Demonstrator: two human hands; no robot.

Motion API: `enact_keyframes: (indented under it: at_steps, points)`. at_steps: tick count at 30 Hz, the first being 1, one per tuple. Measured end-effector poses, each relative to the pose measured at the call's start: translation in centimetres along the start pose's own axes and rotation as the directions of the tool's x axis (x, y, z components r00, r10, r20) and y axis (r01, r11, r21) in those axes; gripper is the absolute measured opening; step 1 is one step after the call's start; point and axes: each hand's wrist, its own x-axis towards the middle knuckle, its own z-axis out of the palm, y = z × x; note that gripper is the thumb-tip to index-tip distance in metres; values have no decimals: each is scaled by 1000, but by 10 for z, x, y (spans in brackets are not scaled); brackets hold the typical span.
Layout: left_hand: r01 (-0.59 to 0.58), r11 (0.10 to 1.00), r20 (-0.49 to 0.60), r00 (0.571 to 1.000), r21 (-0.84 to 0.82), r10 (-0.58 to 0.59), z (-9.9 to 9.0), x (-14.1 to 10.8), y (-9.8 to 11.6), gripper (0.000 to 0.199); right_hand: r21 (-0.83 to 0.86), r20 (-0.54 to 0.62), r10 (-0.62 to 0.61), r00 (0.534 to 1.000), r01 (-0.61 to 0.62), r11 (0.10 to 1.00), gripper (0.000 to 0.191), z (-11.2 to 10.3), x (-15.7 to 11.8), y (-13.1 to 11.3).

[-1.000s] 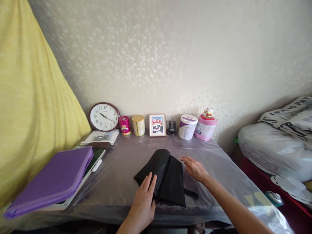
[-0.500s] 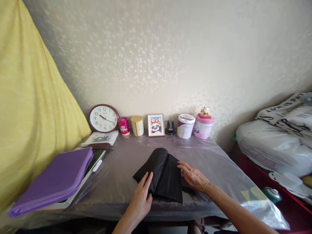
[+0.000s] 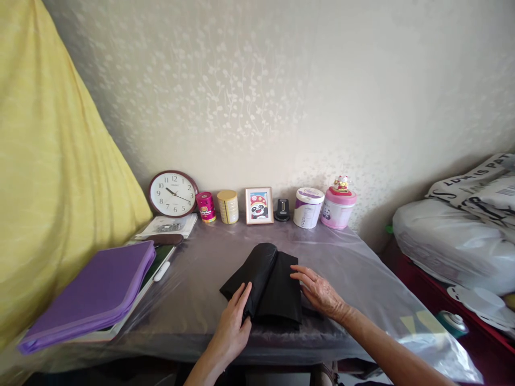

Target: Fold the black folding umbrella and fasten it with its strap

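A black plastic bag (image 3: 277, 292) lies folded on the table, its left part bulging in a rounded roll and its right part flatter. My left hand (image 3: 233, 321) is at the near left of the roll, fingers along its side and thumb at its near end, gripping it. At the right edge of the bag, my right hand (image 3: 319, 292) is open, its fingers stretched out and their tips touching the flatter part. A dark bit of the bag shows under the right palm.
The table (image 3: 193, 300) has a clear plastic cover. To the left lie a purple folder (image 3: 92, 289) and a white marker (image 3: 161, 271). Along the wall stand a clock (image 3: 174, 194), a pink can (image 3: 206, 207), a yellow can (image 3: 228, 207), a picture frame (image 3: 259, 206) and tubs (image 3: 309, 208).
The bag's right flap has shifted slightly, its near right corner drawn in and up. My right hand has moved a little left with it; my left hand stays almost in place.
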Motion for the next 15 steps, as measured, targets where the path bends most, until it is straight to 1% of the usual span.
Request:
enact_keyframes:
  at_steps: [6, 10, 12, 15]
  points:
    - [-22, 994, 21, 1000, 111, 20, 1, 1, -1, 72, 81, -18, -1, 1000, 2, 997, 28, 0, 9, -7]
    - [30, 984, 50, 998, 177, -39, -1, 2, 2, 73, 145, -65, -34, 997, 43, 988, 26, 1, 21, -12]
    - [60, 978, 68, 995, 200, -75, -3, 2, 4, 73, 145, -102, -28, 994, 43, 989, 25, 0, 29, -14]
    - [66, 974, 78, 993, 216, -85, -5, 3, 4, 73, 133, -166, -15, 986, 37, 990, 22, -2, 43, -19]
